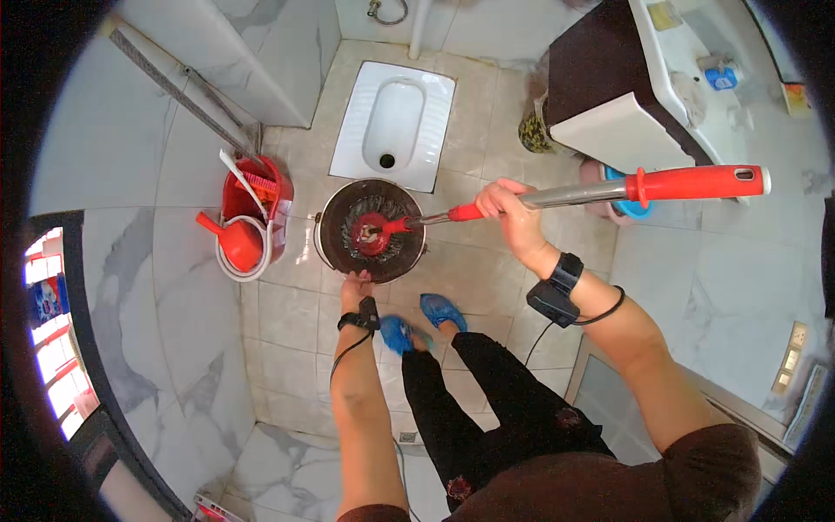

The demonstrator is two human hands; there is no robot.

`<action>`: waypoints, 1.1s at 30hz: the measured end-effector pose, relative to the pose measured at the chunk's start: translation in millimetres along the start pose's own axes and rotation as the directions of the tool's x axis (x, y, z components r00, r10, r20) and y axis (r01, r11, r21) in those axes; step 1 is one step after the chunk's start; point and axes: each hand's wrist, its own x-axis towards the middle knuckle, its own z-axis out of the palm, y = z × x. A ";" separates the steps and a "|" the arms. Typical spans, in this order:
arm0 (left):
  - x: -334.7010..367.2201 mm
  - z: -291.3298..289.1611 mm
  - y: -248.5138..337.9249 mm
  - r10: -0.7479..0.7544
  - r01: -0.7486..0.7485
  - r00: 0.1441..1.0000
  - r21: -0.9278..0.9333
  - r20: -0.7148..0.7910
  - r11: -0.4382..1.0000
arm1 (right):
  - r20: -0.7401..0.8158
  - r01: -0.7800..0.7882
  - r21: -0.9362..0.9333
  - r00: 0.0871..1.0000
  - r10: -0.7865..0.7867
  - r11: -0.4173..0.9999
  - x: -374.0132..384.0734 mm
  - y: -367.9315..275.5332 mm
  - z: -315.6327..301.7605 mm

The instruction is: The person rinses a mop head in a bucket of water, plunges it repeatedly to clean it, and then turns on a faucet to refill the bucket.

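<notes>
Mop [557,196] position noted: long axis runs nearly level across the view, from the red grip end at far right, along the metal shaft, down to the red head disc sitting inside the round spin bucket [372,230] on the tiled floor [287,313]. Right hand [509,211] is wrapped closed around the shaft where metal meets the red lower section, so the mop head lies to the left of that hand and the long handle extends away to its right. Left hand [357,285] rests at the near rim of the bucket, fingers on the edge; whether it grips the rim or merely touches it cannot be told. Left hand is the nearer one to the bucket and mop head; right hand is the only one on the shaft. Bucket stands just in front of the squat toilet [393,123]. Red pail [252,213] with a scoop sits to the left of the bucket, apart from both hands. Blue shoe covers [442,310] are visible just behind the bucket.
</notes>
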 end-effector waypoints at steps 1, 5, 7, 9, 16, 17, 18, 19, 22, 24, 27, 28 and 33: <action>-1.3 -11.0 -0.9 -0.004 0.004 1.000 -0.008 -0.006 1.000 | 0.011 -0.014 0.025 1.000 0.014 1.000 1.9 -1.8 9.3; -12.6 -101.8 53.8 0.060 -0.050 0.987 -0.071 0.147 0.996 | 0.078 -0.026 0.079 0.997 0.020 0.997 8.8 -7.1 58.0; -25.1 -88.9 43.9 0.147 -0.175 0.984 0.392 0.102 0.903 | 0.087 -0.056 0.060 0.995 0.050 0.997 12.1 -0.5 58.9; -71.2 20.4 20.9 0.056 -0.106 0.992 0.481 0.117 0.870 | 0.018 -0.052 -0.017 0.998 0.052 0.999 14.5 -5.5 29.7; -193.4 174.4 69.1 0.506 -0.937 0.288 0.348 0.813 -0.026 | 0.082 -0.069 -0.107 0.994 0.078 0.992 30.8 -15.8 73.3; -204.7 193.6 71.9 0.509 -0.944 0.265 0.329 0.819 -0.038 | 0.093 -0.069 -0.173 0.992 0.086 0.983 31.5 -20.3 78.5; -202.0 196.9 74.6 0.528 -0.940 0.264 0.338 0.807 -0.046 | 0.099 -0.139 -0.179 0.982 0.158 0.974 29.2 -21.0 90.9; -196.6 198.9 73.7 0.502 -0.915 0.339 0.404 0.796 -0.022 | 0.116 -0.139 -0.181 0.980 0.161 0.974 27.6 -21.4 101.1; -187.9 209.8 72.4 0.494 -0.869 0.411 0.493 0.766 -0.042 | 0.095 -0.112 -0.255 0.986 0.140 0.960 38.8 -17.3 98.9; -184.6 221.7 72.7 0.488 -0.831 0.461 0.554 0.741 -0.056 | 0.113 -0.083 -0.474 0.982 0.155 0.877 39.0 -10.3 79.1; -167.1 227.4 74.1 0.557 -0.863 0.365 0.496 0.746 -0.098 | 0.165 -0.105 -0.869 0.861 0.482 0.484 17.2 -21.1 66.4; -164.5 230.3 72.4 0.580 -0.814 0.379 0.558 0.721 -0.162 | 0.350 0.101 -0.840 0.851 0.392 0.532 12.2 -32.3 66.8; -131.2 243.4 72.6 0.562 -0.796 0.429 0.590 0.707 -0.134 | 0.718 0.664 -0.591 0.692 -0.076 0.458 65.0 -59.3 85.5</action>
